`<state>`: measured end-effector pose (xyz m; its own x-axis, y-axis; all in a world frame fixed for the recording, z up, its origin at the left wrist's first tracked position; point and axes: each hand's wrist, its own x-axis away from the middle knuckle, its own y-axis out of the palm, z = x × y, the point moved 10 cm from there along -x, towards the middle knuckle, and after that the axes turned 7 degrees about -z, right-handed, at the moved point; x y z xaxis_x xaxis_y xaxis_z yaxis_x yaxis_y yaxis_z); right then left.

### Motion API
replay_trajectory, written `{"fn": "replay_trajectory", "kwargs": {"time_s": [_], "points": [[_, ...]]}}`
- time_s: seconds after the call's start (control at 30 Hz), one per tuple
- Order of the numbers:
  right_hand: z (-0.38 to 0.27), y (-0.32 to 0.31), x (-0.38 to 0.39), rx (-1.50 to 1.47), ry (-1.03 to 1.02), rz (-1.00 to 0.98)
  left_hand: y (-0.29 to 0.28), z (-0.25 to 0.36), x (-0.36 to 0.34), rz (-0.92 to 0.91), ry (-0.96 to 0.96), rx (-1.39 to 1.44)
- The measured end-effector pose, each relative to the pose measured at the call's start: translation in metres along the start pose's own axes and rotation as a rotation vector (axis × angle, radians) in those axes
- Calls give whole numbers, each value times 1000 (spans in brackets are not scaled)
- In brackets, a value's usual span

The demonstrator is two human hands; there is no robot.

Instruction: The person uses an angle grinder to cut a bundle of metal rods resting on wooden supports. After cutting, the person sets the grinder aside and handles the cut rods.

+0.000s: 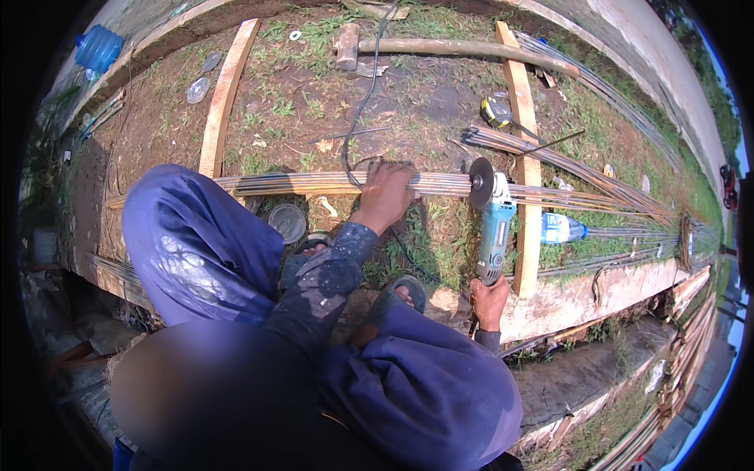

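My left hand (385, 195) lies over a bundle of thin steel rods (290, 184), its fingers curled across them and closed. Several rods in the bundle look rusty, and they run sideways in front of my knees. My right hand (489, 304) is wrapped round the rear end of a teal angle grinder (495, 235), which points away from me. Its dark cutting disc (481, 183) stands at the rods, right of my left hand. From this angle I cannot tell whether the disc touches them or spins. A black cord (367, 102) passes over the rods beside my left hand.
Two wooden planks (228, 98) (518, 102) lie crosswise under the rods. Beyond are a long-handled hammer (440, 47) and a yellow tape measure (495, 112). More rods (581, 165) fan out rightward, near a plastic bottle (562, 228). A blue water jug (100, 49) lies far left.
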<state>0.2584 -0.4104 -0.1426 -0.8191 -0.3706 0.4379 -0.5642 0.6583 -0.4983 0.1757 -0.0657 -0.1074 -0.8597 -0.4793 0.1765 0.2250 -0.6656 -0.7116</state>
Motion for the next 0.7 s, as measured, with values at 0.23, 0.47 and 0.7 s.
{"fn": "replay_trajectory", "kwargs": {"time_s": [0.23, 0.47, 0.7], "points": [[0, 5, -8, -111, -172, 52, -2, -1, -8, 46, 35, -30], [-2, 11, -8, -132, -100, 46, -2, -4, -7, 49, 25, -32], [5, 10, -7, -127, -90, 44, -3, -1, -6, 25, 14, -35]]}}
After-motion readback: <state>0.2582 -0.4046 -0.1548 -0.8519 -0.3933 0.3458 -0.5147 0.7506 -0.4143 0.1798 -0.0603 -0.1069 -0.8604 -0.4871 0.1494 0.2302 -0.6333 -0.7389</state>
